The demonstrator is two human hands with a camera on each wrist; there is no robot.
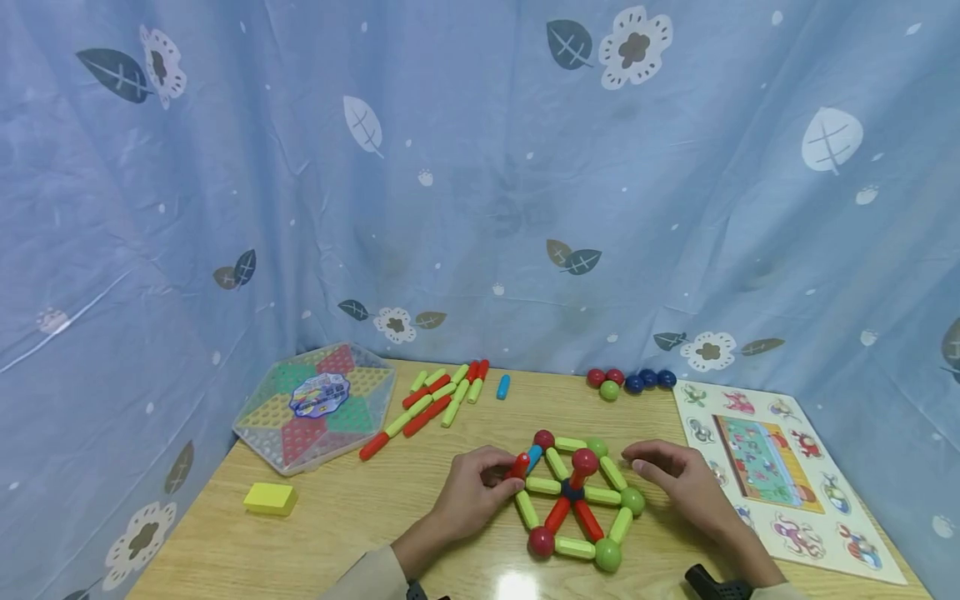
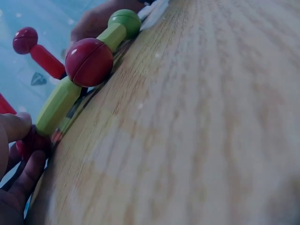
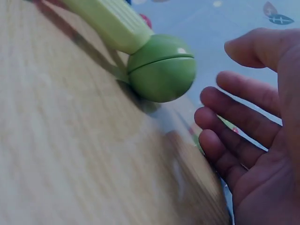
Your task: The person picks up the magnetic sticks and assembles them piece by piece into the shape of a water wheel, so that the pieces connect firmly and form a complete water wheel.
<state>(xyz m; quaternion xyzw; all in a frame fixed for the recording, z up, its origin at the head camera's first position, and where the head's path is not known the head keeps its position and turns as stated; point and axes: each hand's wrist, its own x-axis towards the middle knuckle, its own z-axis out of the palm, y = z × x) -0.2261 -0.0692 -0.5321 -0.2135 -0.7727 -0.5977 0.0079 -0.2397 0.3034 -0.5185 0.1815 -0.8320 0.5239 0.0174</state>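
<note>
On the near part of the worktop (image 1: 360,521), right of the middle, lies a six-sided frame (image 1: 572,490) of glossy balls and mostly yellow-green rods, a red post (image 1: 577,481) rising from its hub. It shows three green balls, four red, one dark blue. The left hand (image 1: 472,493) pinches the left corner's red ball (image 2: 33,142); the right hand (image 1: 681,485), loosely spread, holds nothing near a green ball (image 1: 632,502). Farther left are one yellow block (image 1: 270,498) and one game board (image 1: 315,408), its label (image 1: 320,395) unreadable. Far right, six loose balls (image 1: 633,384): two red, one green, three dark blue.
</note>
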